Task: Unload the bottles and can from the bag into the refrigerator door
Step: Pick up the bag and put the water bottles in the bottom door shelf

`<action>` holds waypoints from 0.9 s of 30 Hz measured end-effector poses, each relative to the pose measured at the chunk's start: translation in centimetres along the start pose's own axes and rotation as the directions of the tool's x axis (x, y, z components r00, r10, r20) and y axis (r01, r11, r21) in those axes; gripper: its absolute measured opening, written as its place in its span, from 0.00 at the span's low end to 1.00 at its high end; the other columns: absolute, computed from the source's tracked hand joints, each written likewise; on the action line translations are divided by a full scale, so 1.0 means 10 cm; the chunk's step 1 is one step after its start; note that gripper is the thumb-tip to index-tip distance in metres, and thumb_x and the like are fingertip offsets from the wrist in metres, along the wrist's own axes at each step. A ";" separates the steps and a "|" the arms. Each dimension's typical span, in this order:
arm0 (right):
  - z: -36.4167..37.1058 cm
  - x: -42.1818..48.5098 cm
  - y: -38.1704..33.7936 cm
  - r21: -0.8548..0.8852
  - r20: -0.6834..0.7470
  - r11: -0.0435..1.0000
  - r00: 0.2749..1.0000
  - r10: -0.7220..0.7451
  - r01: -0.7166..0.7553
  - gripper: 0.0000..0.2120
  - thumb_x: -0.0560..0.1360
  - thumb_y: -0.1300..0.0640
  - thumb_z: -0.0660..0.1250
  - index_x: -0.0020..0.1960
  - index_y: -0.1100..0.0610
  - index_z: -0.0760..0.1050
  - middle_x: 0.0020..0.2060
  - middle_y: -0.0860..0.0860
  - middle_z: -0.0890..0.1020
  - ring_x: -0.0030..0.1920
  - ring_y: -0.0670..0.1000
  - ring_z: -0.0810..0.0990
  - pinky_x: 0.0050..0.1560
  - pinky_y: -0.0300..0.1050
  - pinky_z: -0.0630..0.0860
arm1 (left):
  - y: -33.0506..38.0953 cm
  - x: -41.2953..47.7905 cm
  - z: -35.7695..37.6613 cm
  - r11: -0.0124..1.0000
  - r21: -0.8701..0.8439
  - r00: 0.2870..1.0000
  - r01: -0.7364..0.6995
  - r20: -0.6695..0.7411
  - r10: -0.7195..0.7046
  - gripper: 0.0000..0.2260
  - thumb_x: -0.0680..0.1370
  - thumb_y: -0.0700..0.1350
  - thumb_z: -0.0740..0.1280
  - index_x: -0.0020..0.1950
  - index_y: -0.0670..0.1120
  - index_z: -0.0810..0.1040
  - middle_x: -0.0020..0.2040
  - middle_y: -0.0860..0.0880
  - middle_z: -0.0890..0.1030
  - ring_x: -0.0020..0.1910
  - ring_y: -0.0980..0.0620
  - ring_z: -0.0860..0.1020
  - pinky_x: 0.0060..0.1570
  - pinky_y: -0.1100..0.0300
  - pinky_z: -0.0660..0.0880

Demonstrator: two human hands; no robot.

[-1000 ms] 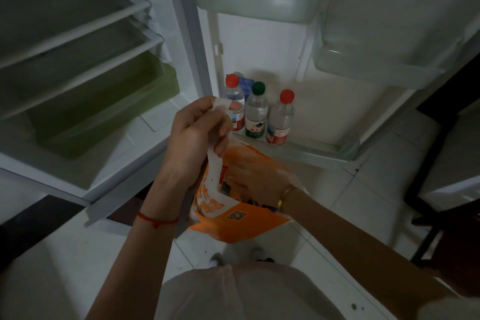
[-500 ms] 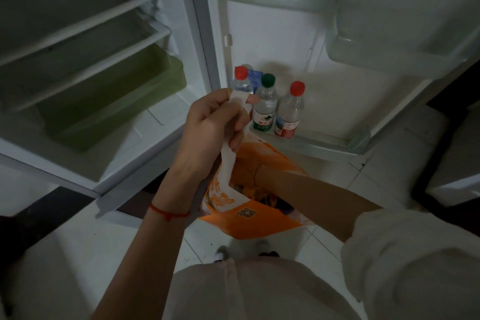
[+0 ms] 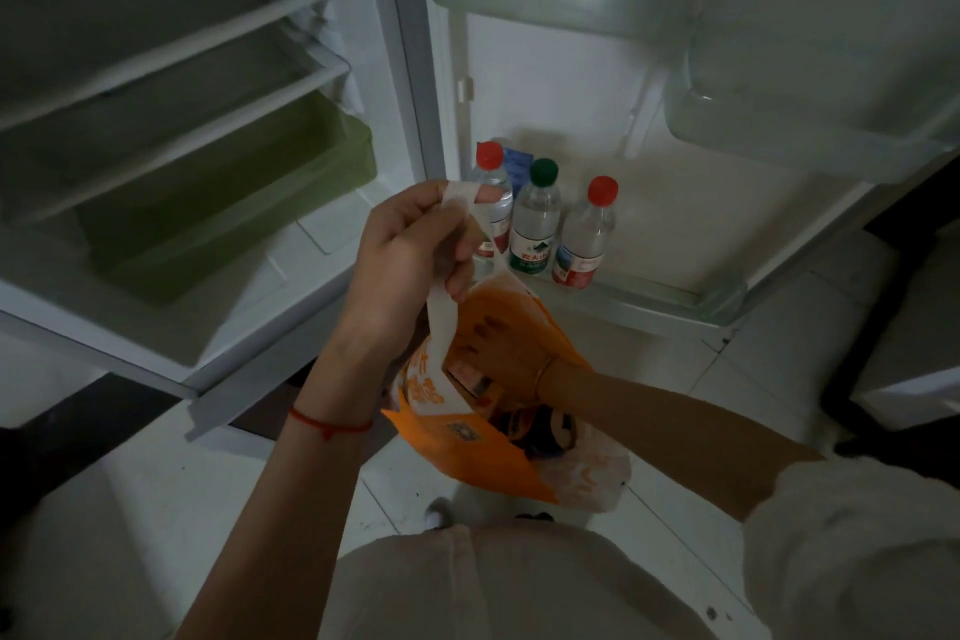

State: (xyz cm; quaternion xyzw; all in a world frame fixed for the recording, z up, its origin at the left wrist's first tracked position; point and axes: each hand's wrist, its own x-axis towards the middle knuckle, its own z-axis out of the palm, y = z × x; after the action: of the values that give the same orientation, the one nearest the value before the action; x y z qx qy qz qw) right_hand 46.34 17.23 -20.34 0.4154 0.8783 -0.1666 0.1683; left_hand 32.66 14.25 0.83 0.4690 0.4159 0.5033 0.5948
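Note:
My left hand [image 3: 410, 255] grips the white handle of an orange plastic bag [image 3: 467, 452] and holds it up in front of the open refrigerator. My right hand [image 3: 498, 353] is deep inside the bag; what its fingers hold is hidden by the bag's wall. Dark items [image 3: 540, 426] lie in the bag's bottom. On the lowest door shelf [image 3: 649, 309] stand three clear bottles: a red-capped one [image 3: 493, 203] partly behind my left hand, a green-capped one [image 3: 535, 218] and another red-capped one [image 3: 587, 234]. A blue can [image 3: 517, 161] peeks out behind them.
The refrigerator body at left has glass shelves [image 3: 171, 83] and a green drawer [image 3: 249, 187]. Two upper door bins [image 3: 561, 0] [image 3: 810, 120] hang above the bottles. White floor tiles [image 3: 779, 369] lie below, dark furniture [image 3: 924, 338] at right.
My right hand has stayed inside the bag and shifted a little; the bag has swung slightly toward the right. The view has moved closer to the door.

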 end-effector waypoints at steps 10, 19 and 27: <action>0.08 -0.59 0.23 0.151 -0.580 0.986 0.801 0.149 -0.074 0.33 0.65 0.43 0.76 0.65 0.55 0.74 0.62 0.55 0.78 0.56 0.56 0.81 0.56 0.51 0.80 | -0.13 0.11 -0.10 0.998 0.070 0.993 0.004 -0.117 0.004 0.13 0.81 0.34 0.54 0.53 0.37 0.80 0.27 0.50 0.71 0.22 0.53 0.67 0.25 0.61 0.66; -0.24 -1.24 0.76 0.665 -0.704 0.742 0.398 0.589 0.078 0.29 0.64 0.51 0.79 0.59 0.59 0.72 0.52 0.53 0.76 0.48 0.49 0.78 0.48 0.39 0.78 | -0.12 0.10 -0.08 0.997 0.065 0.975 -0.044 -0.213 0.057 0.14 0.81 0.32 0.55 0.51 0.38 0.80 0.25 0.52 0.71 0.22 0.54 0.65 0.24 0.64 0.64; -0.12 -1.13 1.19 0.794 -0.598 0.601 0.287 0.748 0.088 0.30 0.65 0.49 0.79 0.60 0.59 0.72 0.53 0.52 0.80 0.51 0.47 0.79 0.50 0.29 0.75 | -0.08 0.06 0.02 0.993 0.102 0.981 -0.053 -0.181 0.070 0.13 0.81 0.33 0.55 0.53 0.37 0.79 0.25 0.52 0.71 0.22 0.54 0.64 0.23 0.64 0.63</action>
State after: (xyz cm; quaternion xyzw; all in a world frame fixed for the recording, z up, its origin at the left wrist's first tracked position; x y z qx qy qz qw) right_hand 62.26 17.31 -16.19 0.6543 0.5523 -0.1841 -0.4827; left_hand 33.15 14.72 0.06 0.4614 0.4782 0.5419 0.5146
